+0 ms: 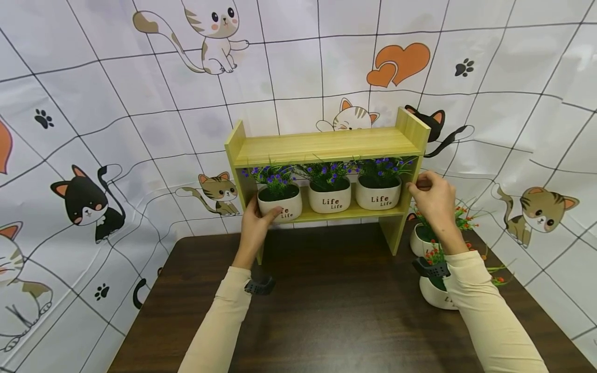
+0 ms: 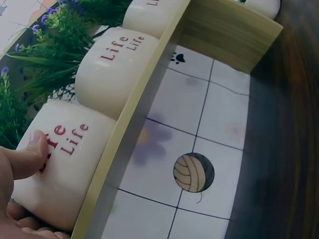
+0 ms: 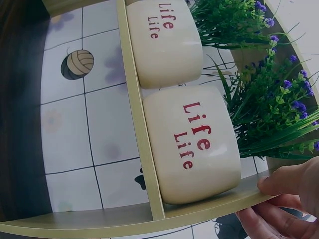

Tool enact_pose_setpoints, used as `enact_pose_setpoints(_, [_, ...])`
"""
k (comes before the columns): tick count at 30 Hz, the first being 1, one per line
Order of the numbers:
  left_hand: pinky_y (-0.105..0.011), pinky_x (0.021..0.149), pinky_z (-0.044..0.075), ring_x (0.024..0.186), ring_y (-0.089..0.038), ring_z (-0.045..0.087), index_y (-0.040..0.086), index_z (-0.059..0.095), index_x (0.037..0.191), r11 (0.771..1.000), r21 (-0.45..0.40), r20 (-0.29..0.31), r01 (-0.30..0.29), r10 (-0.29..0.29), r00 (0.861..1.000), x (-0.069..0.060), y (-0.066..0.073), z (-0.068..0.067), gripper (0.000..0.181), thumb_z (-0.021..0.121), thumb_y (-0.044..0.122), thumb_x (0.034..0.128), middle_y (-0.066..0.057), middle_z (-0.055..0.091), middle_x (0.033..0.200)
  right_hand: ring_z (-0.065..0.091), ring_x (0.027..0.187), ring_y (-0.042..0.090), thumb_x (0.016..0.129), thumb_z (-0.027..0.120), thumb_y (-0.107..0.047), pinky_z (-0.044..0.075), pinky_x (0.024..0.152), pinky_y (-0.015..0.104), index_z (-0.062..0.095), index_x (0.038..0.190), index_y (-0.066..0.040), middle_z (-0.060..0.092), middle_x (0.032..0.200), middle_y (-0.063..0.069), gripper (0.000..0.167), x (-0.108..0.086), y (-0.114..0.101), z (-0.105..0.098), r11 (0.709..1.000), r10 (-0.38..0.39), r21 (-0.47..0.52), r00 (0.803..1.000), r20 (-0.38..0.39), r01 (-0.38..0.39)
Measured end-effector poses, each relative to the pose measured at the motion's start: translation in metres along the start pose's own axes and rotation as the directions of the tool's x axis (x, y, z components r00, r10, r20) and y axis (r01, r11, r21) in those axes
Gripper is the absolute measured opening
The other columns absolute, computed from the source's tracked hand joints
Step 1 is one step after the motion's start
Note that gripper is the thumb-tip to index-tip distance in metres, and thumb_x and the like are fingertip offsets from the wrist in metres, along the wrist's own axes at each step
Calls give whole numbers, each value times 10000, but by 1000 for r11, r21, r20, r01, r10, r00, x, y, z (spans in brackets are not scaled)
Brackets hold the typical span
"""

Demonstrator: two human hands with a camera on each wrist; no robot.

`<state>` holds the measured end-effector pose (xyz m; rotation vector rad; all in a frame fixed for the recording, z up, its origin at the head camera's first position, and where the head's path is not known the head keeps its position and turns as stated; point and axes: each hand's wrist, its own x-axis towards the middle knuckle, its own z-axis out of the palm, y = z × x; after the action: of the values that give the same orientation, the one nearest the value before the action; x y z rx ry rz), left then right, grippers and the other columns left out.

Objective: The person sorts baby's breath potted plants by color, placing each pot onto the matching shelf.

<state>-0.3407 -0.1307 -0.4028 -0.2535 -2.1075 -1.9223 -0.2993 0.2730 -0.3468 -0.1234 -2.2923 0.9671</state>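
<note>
Three white pots with purple flowers stand in a row on the middle board of a wooden shelf [image 1: 326, 147]. My left hand [image 1: 255, 228] grips the left pot [image 1: 291, 206], its thumb over the front lettering, as the left wrist view also shows at the thumb. The middle pot [image 1: 330, 199] and the right pot [image 1: 379, 196] are untouched. With thumb and fingers, my right hand [image 1: 435, 199] pinches the front edge of the shelf's right side panel; in the right wrist view that hand [image 3: 284, 199] lies beside the right pot [image 3: 192, 144].
Two white pots with red flowers, a rear one [image 1: 420, 241] and a nearer one [image 1: 436, 295], stand on the dark table [image 1: 336, 311] to the right, near and partly behind my right forearm. A wall covering [image 1: 298, 67] with cat drawings rises behind the shelf.
</note>
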Motion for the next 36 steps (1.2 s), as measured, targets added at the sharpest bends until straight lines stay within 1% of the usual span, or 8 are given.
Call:
enact_pose_setpoints(4, [-559, 1150, 480, 1436, -394, 543, 5, 294, 1650, 1000, 18, -7, 1, -1, 1000, 3, 0, 2, 828, 777, 135, 990, -242, 516, 1554, 762, 978, 430, 1017, 707, -198, 577, 869, 547, 734, 1117, 36, 772, 1103, 289, 255, 1, 0, 0, 1000, -1, 4, 1000, 3, 1])
enact_pose_setpoints(7, [-562, 1152, 476, 1433, -394, 534, 24, 254, 1662, 999, 31, -1, 10, -10, 1000, 4, 0, 2, 836, 759, 146, 1006, -237, 497, 1553, 764, 984, 436, 1016, 707, -191, 583, 874, 562, 735, 1116, 40, 771, 1103, 293, 253, 0, 0, -1, 1000, -2, 8, 1000, 4, 2])
enact_pose_setpoints(14, [-553, 1148, 481, 1398, -382, 570, 67, 305, 1666, 994, 106, 5, 23, -23, 1000, 3, 0, 0, 801, 743, 260, 1025, -212, 561, 1503, 763, 984, 442, 1014, 704, -167, 582, 874, 569, 730, 1106, 46, 771, 1094, 294, 233, -1, 0, 0, 1000, -6, 13, 1000, -6, 7])
enact_pose_setpoints(20, [-555, 1168, 466, 1426, -380, 544, 71, 224, 1699, 995, 97, 6, 18, -19, 1000, 1, 0, 1, 865, 729, 296, 1033, -209, 520, 1542, 763, 988, 444, 1016, 706, -168, 579, 875, 570, 728, 1113, 44, 771, 1099, 293, 234, -1, -1, 0, 1000, -3, 17, 1000, -6, 3])
enact_pose_setpoints(25, [-556, 1188, 446, 1461, -379, 509, 55, 191, 1702, 996, 92, 3, 8, -8, 1000, -1, 0, 1, 886, 722, 303, 1038, -211, 472, 1589, 760, 983, 439, 1019, 704, -186, 571, 872, 553, 730, 1122, 39, 770, 1101, 293, 248, -1, 0, 1, 1000, 0, 12, 1000, -5, 0])
enact_pose_setpoints(29, [-562, 1221, 410, 1522, -376, 442, 49, 179, 1703, 995, 100, -3, 4, -4, 1000, -5, 2, 0, 904, 733, 295, 1033, -210, 402, 1656, 759, 984, 436, 1021, 703, -191, 571, 873, 552, 730, 1129, 37, 769, 1105, 293, 253, -1, 1, 1, 1000, 3, 9, 1000, -3, -3])
enact_pose_setpoints(33, [-575, 1242, 375, 1560, -380, 385, 83, 181, 1710, 985, 170, -25, 14, -10, 1000, -13, 7, -1, 921, 747, 294, 1015, -195, 324, 1718, 755, 989, 442, 1023, 702, -195, 569, 884, 567, 728, 1128, 38, 767, 1109, 296, 257, -1, 1, 1, 1000, 3, 12, 1000, -1, -3])
enact_pose_setpoints(36, [-560, 1267, 348, 1588, -384, 349, 77, 211, 1703, 978, 206, -51, 16, -6, 999, -20, 13, -2, 884, 734, 241, 1010, -204, 297, 1735, 750, 990, 441, 1024, 702, -195, 563, 893, 567, 728, 1119, 38, 768, 1107, 295, 254, -2, 1, 1, 1000, 5, 14, 1000, -3, -5])
